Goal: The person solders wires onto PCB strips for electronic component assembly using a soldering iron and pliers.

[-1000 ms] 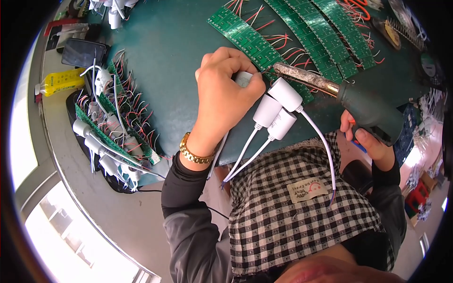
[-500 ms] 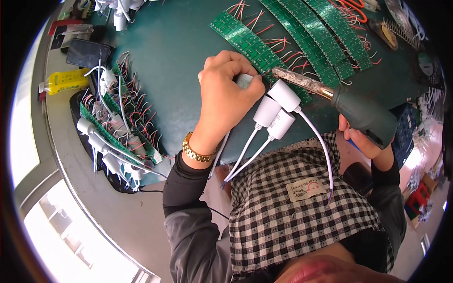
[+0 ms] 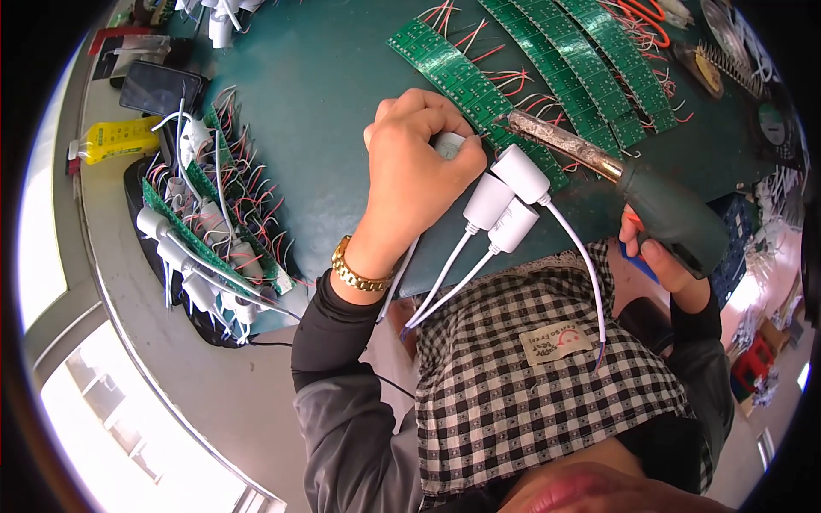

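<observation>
My left hand is closed in a pinch round a white cylindrical housing, mostly hidden by the fingers, at the edge of a green circuit board strip. A white cable trails below that hand. My right hand grips the dark handle of a soldering gun. Its crusted metal barrel points left to the strip beside my left fingertips; I cannot tell whether the tip touches. Three more white cylindrical housings with cables lie just right of my left hand.
More green board strips with red and white wires lie at the far right. At left are a pile of wired boards and housings, a yellow bottle and a dark phone. A wire brush sits far right.
The soldering gun and my right hand have shifted slightly right and down in the picture. My left hand and the nearest strip appear a little further right, the pinch unchanged.
</observation>
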### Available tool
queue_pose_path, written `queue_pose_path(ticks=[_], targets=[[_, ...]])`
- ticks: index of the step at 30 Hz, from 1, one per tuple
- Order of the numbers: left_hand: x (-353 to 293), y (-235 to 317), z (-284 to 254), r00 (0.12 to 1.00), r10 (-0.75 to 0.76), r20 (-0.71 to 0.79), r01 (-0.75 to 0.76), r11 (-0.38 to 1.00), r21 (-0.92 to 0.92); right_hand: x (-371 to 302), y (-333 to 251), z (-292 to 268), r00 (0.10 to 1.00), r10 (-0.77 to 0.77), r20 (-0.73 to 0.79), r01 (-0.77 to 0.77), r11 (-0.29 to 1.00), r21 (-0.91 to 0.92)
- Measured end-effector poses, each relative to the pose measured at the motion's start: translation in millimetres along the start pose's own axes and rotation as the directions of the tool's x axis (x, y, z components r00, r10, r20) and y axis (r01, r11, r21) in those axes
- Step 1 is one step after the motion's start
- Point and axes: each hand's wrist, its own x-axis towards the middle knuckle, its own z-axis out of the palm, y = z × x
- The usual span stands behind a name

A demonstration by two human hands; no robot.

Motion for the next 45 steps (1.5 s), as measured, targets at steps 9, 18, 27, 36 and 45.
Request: queue_pose_path(ticks=[9,18,27,36,45], targets=[[0,-1,0,1.0,-0.015,0.001,0.015,1.0,-0.009,4,1,3,0.999,-0.013,-0.049,0.006,0.992,-0.126],[0,2,4,1.0,-0.012,-0.026,0.012,1.0,-0.009,8,-2,5,0.997,-0.071,-0.029,0.061,0.963,-0.264],[-1,3,5,0.998,-0.046,-0.035,0.045,0.999,-0.014,2,3,8,0.998,-0.027,-0.055,0.019,0.991,-0.132],[0,7,1,0.999,-0.033,-0.023,0.033,0.999,0.024,-8,8,27,0.961,0.04,-0.275,0.046,0.953,0.299],[1,5,2,1.0,-0.027,-0.01,0.027,0.999,0.033,-9,23,63,0.899,0.0,-0.437,0.221,0.864,0.453]])
